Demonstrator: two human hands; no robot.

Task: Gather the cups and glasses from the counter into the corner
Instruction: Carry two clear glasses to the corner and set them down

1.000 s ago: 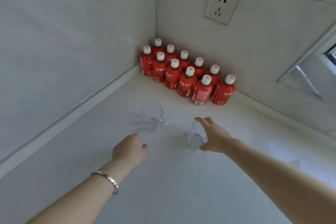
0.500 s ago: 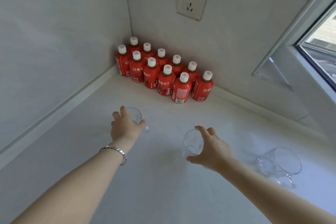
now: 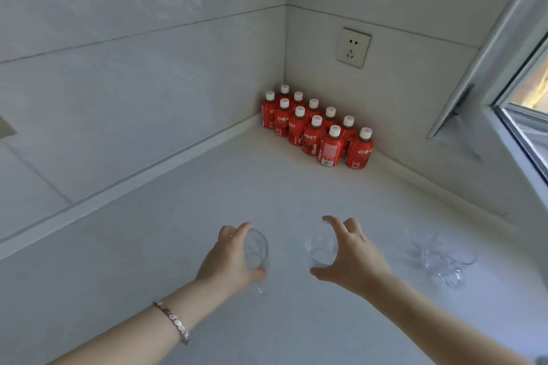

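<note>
Both hands are on glass now. The left hand [image 3: 229, 258] wraps its fingers [image 3: 237, 230] around a clear glass mug [image 3: 256, 252], and the right hand [image 3: 351, 258] curls around a second clear glass [image 3: 321, 247]. Both glasses sit mid-bench, well apart from the corner, where red juice bottles [image 3: 317, 129] stand in rows. More glassware [image 3: 441, 261] waits untouched to the right on the white bench [image 3: 148, 246]. By my read nothing has reached the corner yet.

Two clear glasses [image 3: 257, 249] [image 3: 321, 246] upright mid-counter, third [image 3: 441, 261] apart rightward.
</note>
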